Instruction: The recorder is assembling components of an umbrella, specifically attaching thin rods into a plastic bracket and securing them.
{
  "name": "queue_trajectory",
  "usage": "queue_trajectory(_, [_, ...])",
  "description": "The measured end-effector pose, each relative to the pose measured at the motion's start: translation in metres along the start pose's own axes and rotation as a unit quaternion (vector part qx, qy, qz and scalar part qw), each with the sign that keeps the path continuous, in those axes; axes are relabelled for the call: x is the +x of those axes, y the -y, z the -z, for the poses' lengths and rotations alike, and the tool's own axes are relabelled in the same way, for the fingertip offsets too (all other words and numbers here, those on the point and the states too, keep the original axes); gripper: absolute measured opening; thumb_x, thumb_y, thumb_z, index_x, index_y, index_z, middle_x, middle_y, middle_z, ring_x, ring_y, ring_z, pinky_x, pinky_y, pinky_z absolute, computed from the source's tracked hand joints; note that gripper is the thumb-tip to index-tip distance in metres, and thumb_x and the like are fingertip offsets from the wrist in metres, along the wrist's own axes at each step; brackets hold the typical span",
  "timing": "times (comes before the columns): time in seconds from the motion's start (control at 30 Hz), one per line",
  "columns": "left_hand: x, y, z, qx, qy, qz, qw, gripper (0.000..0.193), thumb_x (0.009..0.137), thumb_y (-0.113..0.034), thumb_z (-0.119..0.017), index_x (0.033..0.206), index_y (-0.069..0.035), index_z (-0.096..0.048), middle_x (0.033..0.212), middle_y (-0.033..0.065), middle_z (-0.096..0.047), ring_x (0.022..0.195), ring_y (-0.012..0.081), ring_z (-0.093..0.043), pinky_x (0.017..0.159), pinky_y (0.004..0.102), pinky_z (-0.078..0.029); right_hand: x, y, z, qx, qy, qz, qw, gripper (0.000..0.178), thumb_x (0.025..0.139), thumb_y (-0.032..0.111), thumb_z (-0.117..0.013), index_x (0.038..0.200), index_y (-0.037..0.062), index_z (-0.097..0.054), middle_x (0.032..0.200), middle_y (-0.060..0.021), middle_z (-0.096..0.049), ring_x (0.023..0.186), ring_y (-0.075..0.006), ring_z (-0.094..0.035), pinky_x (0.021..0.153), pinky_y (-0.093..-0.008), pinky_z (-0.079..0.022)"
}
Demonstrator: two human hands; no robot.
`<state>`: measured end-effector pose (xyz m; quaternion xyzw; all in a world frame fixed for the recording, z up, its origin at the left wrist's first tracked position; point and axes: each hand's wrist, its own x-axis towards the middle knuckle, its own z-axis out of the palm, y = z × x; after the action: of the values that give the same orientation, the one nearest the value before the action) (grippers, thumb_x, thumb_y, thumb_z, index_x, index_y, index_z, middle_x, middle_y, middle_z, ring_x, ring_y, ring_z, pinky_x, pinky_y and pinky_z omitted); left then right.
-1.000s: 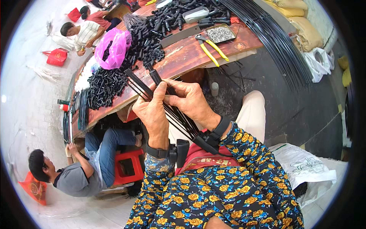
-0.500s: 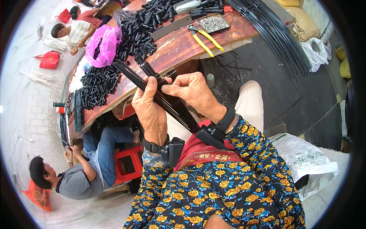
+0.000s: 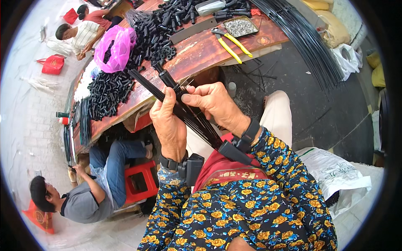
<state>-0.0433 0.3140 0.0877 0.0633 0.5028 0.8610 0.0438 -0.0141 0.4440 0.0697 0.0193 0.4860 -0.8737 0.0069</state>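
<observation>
My left hand (image 3: 169,123) is wrapped round a bundle of thin black rods (image 3: 143,83), which runs slanting from the table side down toward my lap. Rising above its thumb is a black tubular plastic fitting (image 3: 166,77) with a narrower tip. My right hand (image 3: 220,106) is closed in a pinch just right of the fitting's lower end, thumb against forefinger. What sits in that pinch is hidden by the fingers. A thin light-coloured pin or wire (image 3: 191,80) shows just above it.
On the wooden table (image 3: 188,52) lie black plastic fittings (image 3: 109,90), a pink bag (image 3: 115,52), yellow-handled pliers (image 3: 230,46), a tray of small metal parts (image 3: 240,27) and long black rods (image 3: 299,39). A co-worker (image 3: 86,201) sits at left. A white sack (image 3: 335,175) stands at right.
Both hands and the rods sit slightly further right in the picture, and the view has shifted a little. My right fingers have moved slightly along the fitting's lower end.
</observation>
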Motion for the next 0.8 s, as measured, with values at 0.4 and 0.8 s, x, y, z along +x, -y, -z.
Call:
queue_trajectory(0.4, [0.005, 0.0, -0.008, 0.046, -0.051, -0.046, 0.997, 0.018, 0.094, -0.014, -0.064, 0.095, 0.004, -0.063, 0.084, 0.0118, -0.068, 0.073, 0.0193, -0.068, 0.066, 0.0286, -0.056, 0.009, -0.016, -0.01, -0.07, -0.046, 0.087, 0.993, 0.023, 0.084, 0.015, -0.074, 0.073, -0.0047, -0.07, 0.067, -0.0004, -0.065, 0.06, -0.0037, -0.054, 0.052, -0.0222, -0.043])
queue_trajectory(0.8, [0.009, -0.007, -0.003, 0.002, 0.016, -0.058, 0.998, 0.026, 0.096, -0.021, -0.061, 0.1, 0.004, -0.063, 0.093, 0.01, -0.067, 0.079, 0.0149, -0.065, 0.071, 0.0268, -0.054, 0.006, 0.019, -0.01, 0.063, 0.023, -0.026, 0.997, 0.016, 0.08, 0.011, -0.078, 0.087, -0.0022, -0.072, 0.077, -0.0015, -0.067, 0.064, -0.0051, -0.059, 0.056, -0.0202, -0.046])
